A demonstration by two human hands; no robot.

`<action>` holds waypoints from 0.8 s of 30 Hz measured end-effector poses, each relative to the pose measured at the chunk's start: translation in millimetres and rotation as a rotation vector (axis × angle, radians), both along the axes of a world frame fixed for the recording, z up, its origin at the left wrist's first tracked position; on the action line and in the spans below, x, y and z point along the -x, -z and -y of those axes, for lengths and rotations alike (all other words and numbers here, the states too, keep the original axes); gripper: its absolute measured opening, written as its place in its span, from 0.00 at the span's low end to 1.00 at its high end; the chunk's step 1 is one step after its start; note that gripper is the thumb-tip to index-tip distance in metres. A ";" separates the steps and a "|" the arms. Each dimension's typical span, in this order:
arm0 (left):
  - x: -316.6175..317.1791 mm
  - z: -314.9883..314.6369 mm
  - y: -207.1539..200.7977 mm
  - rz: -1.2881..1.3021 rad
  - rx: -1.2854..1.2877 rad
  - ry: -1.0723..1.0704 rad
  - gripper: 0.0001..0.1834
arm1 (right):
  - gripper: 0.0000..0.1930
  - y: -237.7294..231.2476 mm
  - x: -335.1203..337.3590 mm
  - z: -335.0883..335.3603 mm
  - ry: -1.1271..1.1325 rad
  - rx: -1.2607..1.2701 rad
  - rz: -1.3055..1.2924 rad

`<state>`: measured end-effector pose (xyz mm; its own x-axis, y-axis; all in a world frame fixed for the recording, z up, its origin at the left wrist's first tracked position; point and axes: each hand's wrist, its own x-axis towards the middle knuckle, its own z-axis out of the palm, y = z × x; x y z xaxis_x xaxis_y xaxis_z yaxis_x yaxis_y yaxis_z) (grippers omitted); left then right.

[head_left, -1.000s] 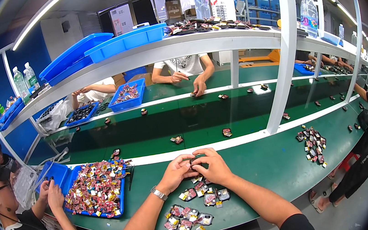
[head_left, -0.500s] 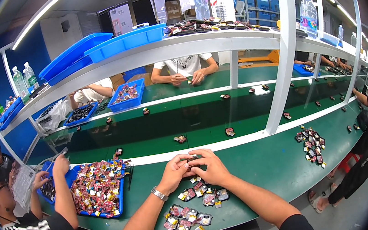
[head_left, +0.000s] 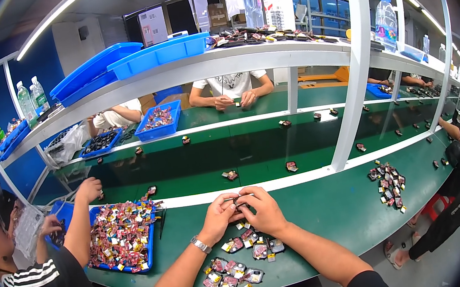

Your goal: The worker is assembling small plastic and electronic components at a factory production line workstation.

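Both my hands meet over the green bench, pinching a small dark part [head_left: 240, 203] that the fingers mostly cover. My left hand [head_left: 217, 221], with a metal watch on the wrist, grips it from the left. From the other side, my right hand [head_left: 264, 213] closes its fingers on the same part. Just below the hands lies a loose cluster of small black housings [head_left: 234, 269] with reddish circuit boards and white-and-yellow tabs.
A blue tray [head_left: 152, 246] heaped with circuit boards stands left, with black tweezers [head_left: 162, 223] beside it. Further assemblies [head_left: 387, 181] lie right. Beyond a white rail [head_left: 281, 183], a green belt [head_left: 254, 155] carries spaced pieces. A shelf post [head_left: 350, 71] rises ahead. A co-worker [head_left: 34, 282] sits left.
My hands stay together on the dark part, with the fingers shifted slightly. Pieces on the belt have moved a little to the right. The left co-worker's raised arm has reached farther right over the trays.
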<state>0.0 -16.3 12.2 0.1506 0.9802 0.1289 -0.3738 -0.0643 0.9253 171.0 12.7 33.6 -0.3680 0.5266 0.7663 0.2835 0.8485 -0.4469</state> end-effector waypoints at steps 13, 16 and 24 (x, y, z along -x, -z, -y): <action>0.3 -0.8 0.5 -0.060 0.010 -0.010 0.14 | 0.09 7.6 4.4 -2.5 0.096 -0.090 0.026; -1.9 0.5 0.5 -0.044 0.031 -0.018 0.13 | 0.09 7.3 4.5 -2.2 0.104 -0.021 -0.029; -0.6 -0.8 3.2 -0.042 0.016 -0.022 0.13 | 0.08 6.6 4.1 2.9 0.206 -0.178 0.141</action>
